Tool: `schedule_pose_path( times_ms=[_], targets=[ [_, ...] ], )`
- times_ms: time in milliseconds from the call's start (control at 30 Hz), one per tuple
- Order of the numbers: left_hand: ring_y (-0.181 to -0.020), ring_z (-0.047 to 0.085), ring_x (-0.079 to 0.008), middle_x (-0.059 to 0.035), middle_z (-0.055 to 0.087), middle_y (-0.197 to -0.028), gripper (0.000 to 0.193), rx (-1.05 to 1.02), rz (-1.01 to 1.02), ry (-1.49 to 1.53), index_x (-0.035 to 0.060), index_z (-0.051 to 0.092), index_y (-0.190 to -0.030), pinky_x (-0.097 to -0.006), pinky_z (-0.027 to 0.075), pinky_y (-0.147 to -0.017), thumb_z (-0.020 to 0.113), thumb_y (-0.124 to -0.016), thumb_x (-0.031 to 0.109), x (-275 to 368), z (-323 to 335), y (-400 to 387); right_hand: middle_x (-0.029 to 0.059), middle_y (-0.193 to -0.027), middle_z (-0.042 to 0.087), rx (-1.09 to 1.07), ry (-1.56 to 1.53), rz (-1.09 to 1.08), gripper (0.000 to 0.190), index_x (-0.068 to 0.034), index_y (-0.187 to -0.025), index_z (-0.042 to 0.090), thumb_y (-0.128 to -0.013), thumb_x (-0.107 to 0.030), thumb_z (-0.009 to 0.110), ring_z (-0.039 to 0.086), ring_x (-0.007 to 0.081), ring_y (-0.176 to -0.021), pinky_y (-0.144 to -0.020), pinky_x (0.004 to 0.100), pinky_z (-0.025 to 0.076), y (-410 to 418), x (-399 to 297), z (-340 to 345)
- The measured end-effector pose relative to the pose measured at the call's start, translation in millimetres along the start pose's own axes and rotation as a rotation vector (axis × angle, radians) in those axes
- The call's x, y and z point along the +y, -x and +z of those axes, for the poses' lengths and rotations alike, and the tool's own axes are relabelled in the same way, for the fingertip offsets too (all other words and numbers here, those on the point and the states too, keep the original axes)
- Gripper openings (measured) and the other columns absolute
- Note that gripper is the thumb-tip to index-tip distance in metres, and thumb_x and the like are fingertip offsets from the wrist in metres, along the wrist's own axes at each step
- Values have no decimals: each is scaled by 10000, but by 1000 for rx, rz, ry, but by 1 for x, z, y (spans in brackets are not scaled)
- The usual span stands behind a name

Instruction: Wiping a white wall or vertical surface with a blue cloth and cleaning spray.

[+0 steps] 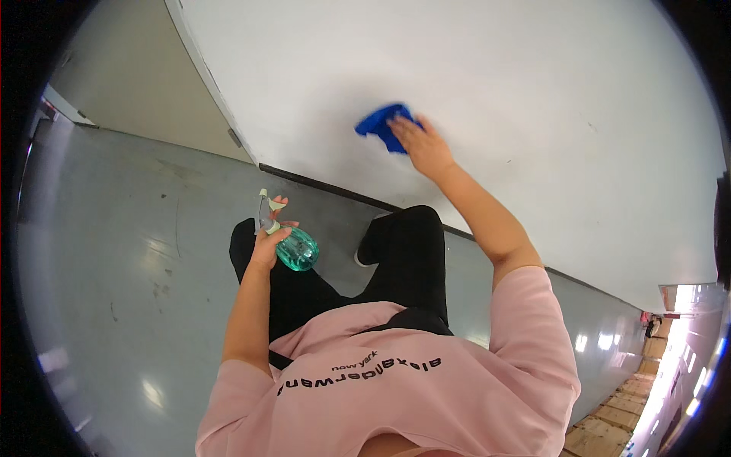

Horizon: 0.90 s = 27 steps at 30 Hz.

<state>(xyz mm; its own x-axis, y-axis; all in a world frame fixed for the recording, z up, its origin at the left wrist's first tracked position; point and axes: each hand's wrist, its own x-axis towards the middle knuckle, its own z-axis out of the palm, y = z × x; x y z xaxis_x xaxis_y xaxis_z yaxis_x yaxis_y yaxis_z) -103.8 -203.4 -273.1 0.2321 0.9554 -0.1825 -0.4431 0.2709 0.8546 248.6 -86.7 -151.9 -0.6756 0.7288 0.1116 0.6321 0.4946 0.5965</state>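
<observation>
My right hand (425, 145) presses a crumpled blue cloth (385, 125) against the white wall (514, 103), low down and above the dark strip at its foot. The fingers lie spread over the cloth's right part. My left hand (269, 237) grips a spray bottle (298, 249) by its neck, over my left knee and away from the wall. The bottle is transparent green with a pale green trigger and nozzle, and it is tilted. Some fingers are beside the trigger; whether they press it, I cannot tell.
A beige door (154, 74) with a white frame adjoins the wall at the upper left. Dark skirting (331, 185) runs along the wall's base, close to my shoe. The grey-green floor (143, 228) has scuffs and stains. Wooden boxes or panels (617, 411) line the far right.
</observation>
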Motion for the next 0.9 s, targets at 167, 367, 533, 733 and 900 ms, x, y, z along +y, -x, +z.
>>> schedule_pose_path(
  times_ms=[167, 367, 533, 733, 900],
  targets=[
    [-918, 528, -222, -37, 373, -1298, 716, -12, -1, -28, 109, 311, -1309, -336, 425, -808, 580, -651, 22, 0, 3, -3, -14, -1348, 351, 209, -64, 208, 422, -78, -1192, 488, -775, -118, 437, 302, 142, -1240, -1013, 346, 224, -40, 9, -51],
    [-915, 531, -217, -27, 364, -1307, 729, 24, -27, -36, 108, 290, -1324, -332, 406, -828, 572, -660, -2, -2, 8, -3, 8, -1368, 321, -108, -27, 0, 449, -40, -1231, 440, -796, -149, 414, 273, 144, -1257, -1053, 348, 154, -11, -33, 22],
    [-922, 529, -216, -15, 360, -1308, 707, 18, -33, -46, 106, 298, -1318, -330, 421, -812, 562, -673, -10, -4, 5, 0, 8, -1366, 319, -273, -101, -15, 474, -49, -1270, 392, -805, -138, 396, 265, 125, -1260, -1078, 330, 111, 83, -26, 82],
    [-926, 529, -220, -26, 369, -1289, 681, 24, -17, -20, 97, 312, -1304, -320, 444, -785, 555, -676, -4, 7, 7, 3, 5, -1245, 460, -439, -323, 206, 434, -107, -1218, 464, -788, -111, 404, 349, 129, -1202, -1054, 326, 197, 191, 48, 41],
    [-931, 526, -220, -27, 371, -1289, 688, -19, -22, -76, 91, 302, -1311, -326, 433, -802, 554, -676, 4, 1, 0, -5, -23, -1227, 472, -9, 152, 493, 428, -146, -1168, 506, -744, -92, 471, 394, 172, -1176, -983, 457, 259, 180, 103, -56]
  ],
)
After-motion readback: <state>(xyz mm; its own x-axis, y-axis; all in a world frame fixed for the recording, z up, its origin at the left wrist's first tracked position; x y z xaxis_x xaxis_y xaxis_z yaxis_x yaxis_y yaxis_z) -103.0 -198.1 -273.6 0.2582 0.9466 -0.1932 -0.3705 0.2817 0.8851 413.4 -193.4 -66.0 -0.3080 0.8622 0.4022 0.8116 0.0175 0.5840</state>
